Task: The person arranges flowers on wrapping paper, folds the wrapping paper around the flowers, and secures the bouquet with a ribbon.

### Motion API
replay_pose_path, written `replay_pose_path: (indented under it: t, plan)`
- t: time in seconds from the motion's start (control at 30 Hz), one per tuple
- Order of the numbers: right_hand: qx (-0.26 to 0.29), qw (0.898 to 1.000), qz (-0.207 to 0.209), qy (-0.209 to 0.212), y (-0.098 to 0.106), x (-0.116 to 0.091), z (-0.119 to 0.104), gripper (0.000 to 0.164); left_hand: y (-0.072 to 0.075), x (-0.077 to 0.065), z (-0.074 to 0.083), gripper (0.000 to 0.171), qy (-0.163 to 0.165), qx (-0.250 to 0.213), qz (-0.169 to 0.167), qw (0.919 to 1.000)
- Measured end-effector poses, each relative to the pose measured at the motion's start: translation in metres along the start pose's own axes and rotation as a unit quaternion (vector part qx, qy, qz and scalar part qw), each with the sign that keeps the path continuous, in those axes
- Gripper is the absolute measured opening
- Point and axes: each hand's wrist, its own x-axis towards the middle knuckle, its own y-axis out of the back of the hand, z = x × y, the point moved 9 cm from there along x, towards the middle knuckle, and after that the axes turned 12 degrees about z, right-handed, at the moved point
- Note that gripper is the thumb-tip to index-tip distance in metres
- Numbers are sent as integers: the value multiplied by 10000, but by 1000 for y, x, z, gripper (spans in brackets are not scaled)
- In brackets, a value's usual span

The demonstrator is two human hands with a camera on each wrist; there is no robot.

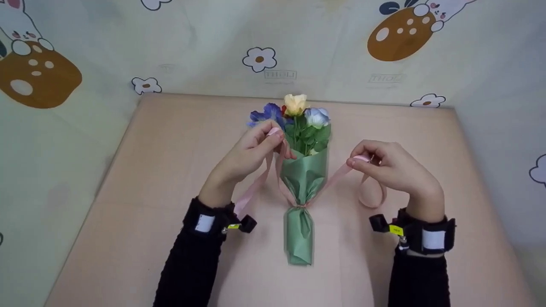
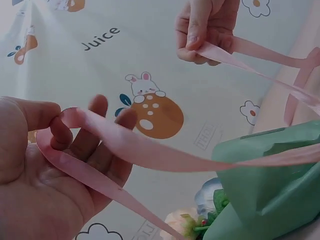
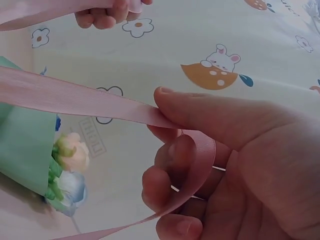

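Observation:
A bouquet wrapped in green paper (image 1: 303, 175) lies on the table, its yellow rose (image 1: 295, 105), pale blue rose (image 1: 317, 117) and dark blue flower (image 1: 268, 114) at the far end. Pink ribbon (image 1: 337, 175) circles the narrow waist of the wrapping, one end running to each hand. My left hand (image 1: 251, 149) pinches one end between thumb and index finger, over the flowers' left side; in the left wrist view that ribbon (image 2: 145, 150) bends round the fingertip and hangs back. To the right of the bouquet, my right hand (image 1: 392, 164) pinches the other end, its tail (image 3: 202, 160) curling below the fingers.
The bouquet rests on a pale pink tabletop (image 1: 170, 170). Behind and beside it stands a light printed backdrop (image 1: 204, 51) with rabbits, orange-brown fruit and flowers. Both wrists wear black straps with small cameras.

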Motion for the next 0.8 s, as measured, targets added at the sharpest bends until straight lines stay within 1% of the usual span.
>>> replay_pose_path:
  t: [0.07, 0.13, 0.23, 0.33, 0.4, 0.47, 0.53, 0.6, 0.67, 0.77, 0.8]
  plan:
    - [-95, 9999, 83, 68, 2, 0, 0, 5, -5, 1, -5, 18, 233, -82, 28, 9997]
    - [-158, 9999, 69, -5, 2, -1, 3, 5, -9, 1, -10, 17, 450, -72, 85, 9989]
    - [-161, 9986, -279, -423, -2, -4, 10, 9, -13, 0, -15, 14, 648, -8, 154, 9978]
    - [-186, 9939, -655, -866, -7, -7, 18, 16, -16, 1, -18, 10, 750, 61, 212, 9969]
    - [-218, 9922, -745, -971, -7, -9, 21, 18, -18, 1, -19, 16, 783, 22, 214, 9967]
    - [-169, 9921, -727, -1009, -3, -10, 23, 16, -21, 2, -19, 25, 807, -11, 232, 9965]
    - [-127, 9922, -690, -1026, 1, -13, 24, 13, -23, 2, -18, 29, 839, -46, 226, 9962]
    - [-38, 9921, -636, -1077, 7, -16, 26, 12, -26, 1, -18, 27, 877, -82, 162, 9960]
    - [-44, 9930, -504, -1068, 13, -17, 27, 13, -29, 0, -16, 23, 844, -111, 55, 9964]
    - [-230, 9952, -154, -933, 23, -17, 27, 10, -34, -2, -16, 13, 864, -412, -124, 9953]
    - [-323, 9958, -2, -858, 26, -16, 27, 8, -35, -2, -15, 13, 865, -541, -167, 9946]
